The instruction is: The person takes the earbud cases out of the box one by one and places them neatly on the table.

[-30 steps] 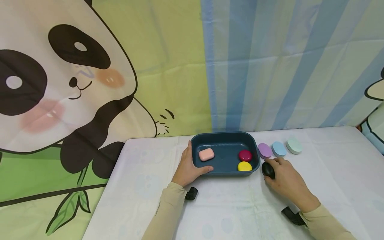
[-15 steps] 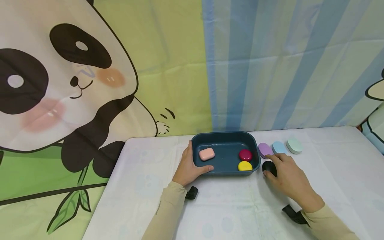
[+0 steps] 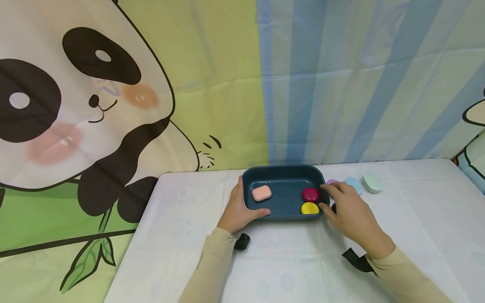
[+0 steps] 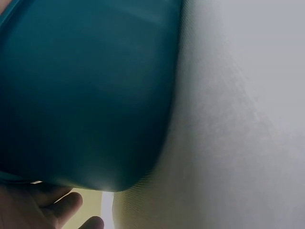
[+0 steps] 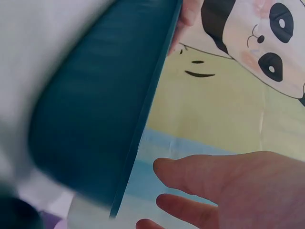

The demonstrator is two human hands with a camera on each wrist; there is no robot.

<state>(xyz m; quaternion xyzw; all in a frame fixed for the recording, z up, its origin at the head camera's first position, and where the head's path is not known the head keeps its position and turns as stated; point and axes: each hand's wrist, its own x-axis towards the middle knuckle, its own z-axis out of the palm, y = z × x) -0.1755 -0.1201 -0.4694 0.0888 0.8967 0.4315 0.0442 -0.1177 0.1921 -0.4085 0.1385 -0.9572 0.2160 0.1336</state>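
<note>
A dark blue rectangular container (image 3: 280, 217) sits near the table's back edge in the head view. My left hand (image 3: 239, 210) grips its left end, thumb over the front rim and fingers along the outer left wall. Beside the right end, my right hand (image 3: 352, 214) has thumb and fingers spread, with nothing between them; its fingertips overlap the right rim. Inside lie a rounded pink block (image 3: 262, 193), a dark red disc (image 3: 310, 195) and a yellow disc (image 3: 310, 208). A smooth black oval object (image 3: 334, 208) is mostly hidden behind the right hand; its blurred dark shape (image 5: 18, 213) appears in the right wrist view.
Right of the container, a light blue disc (image 3: 354, 185) and a mint green disc (image 3: 372, 183) lie on the white-covered table (image 3: 288, 261). A purple disc (image 3: 331, 182) is partly behind the right fingers. A panda-printed cloth (image 3: 219, 84) hangs behind.
My right hand has left the black oval object on the table and moved left to the container's right rim, covering most of the purple disc. The left hand and container stay put.
</note>
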